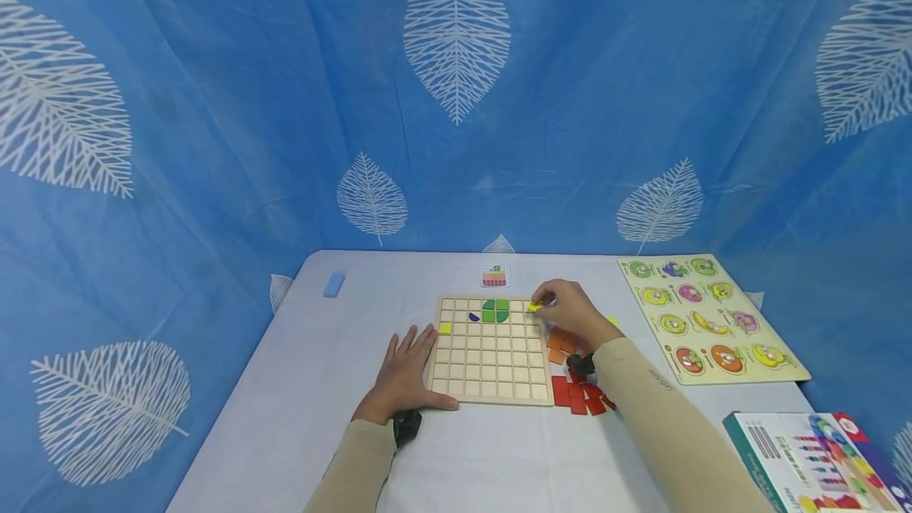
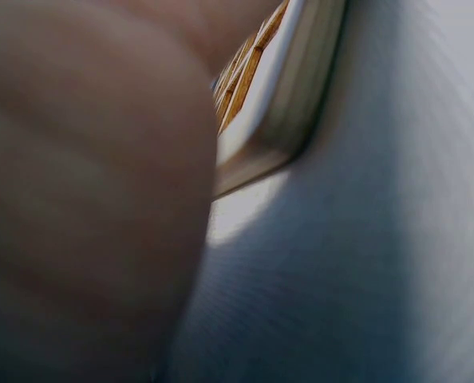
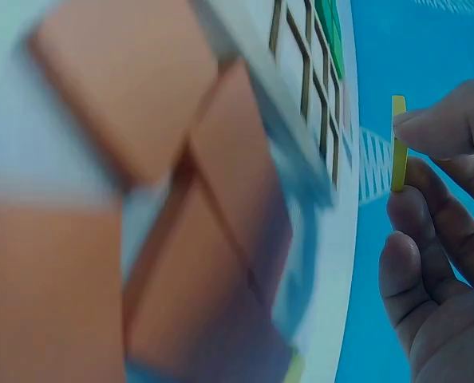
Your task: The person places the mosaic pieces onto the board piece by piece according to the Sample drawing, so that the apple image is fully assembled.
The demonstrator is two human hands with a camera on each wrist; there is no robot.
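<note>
A wooden grid board lies on the white table. My right hand pinches a yellow square tile between thumb and fingers, over the board's far right corner. Spread along the board's left edge, my left hand has straight fingers, its thumb by the near left corner. Another yellow tile sits in a cell at the left side. Green tiles with some rounded corners form a group in the far rows, and a dark blue piece lies just left of them. In the left wrist view the hand hides most of the board.
Orange tiles and red tiles lie loose right of the board. A small picture card is behind it. A fruit puzzle board and a printed box stand to the right. A blue block lies far left.
</note>
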